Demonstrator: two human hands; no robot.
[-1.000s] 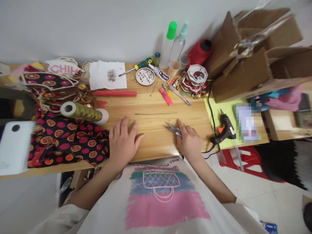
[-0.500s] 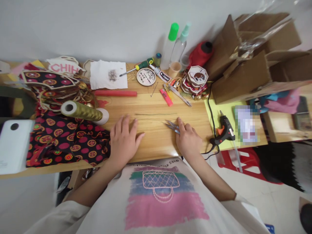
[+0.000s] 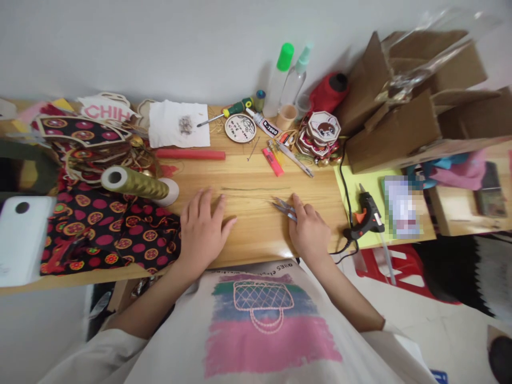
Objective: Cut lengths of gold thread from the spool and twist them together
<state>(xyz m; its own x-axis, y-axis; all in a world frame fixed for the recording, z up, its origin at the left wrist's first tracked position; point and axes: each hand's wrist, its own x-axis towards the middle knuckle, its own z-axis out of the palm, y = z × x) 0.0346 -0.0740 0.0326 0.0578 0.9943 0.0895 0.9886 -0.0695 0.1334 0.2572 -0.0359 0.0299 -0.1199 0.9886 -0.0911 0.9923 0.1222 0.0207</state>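
Note:
My left hand (image 3: 203, 226) lies flat on the wooden table, its fingers spread and nothing held. Small metal scissors (image 3: 285, 208) stick out of my curled right hand (image 3: 310, 230), blades pointing left and slightly apart. The right index finger is stretched out and touches the tabletop. A dark green thread (image 3: 256, 188) lies straight across the wood between the two hands. Just below it runs a fainter, thin thread (image 3: 248, 197), from near my left index fingertip towards the scissor tips. Beside my left hand is a patterned dark cloth (image 3: 120, 229).
A cone of olive thread (image 3: 136, 183) tilts on the cloth. Behind lie a red stick (image 3: 191, 154), a screwdriver (image 3: 228, 112), a glue tube (image 3: 264, 124) and a pink lighter (image 3: 273, 161). On the right are a glue gun (image 3: 367, 216) with its cord and a cardboard box (image 3: 394, 130).
The view has shifted very slightly. Both hands, the scissors and the threads stay in the same places.

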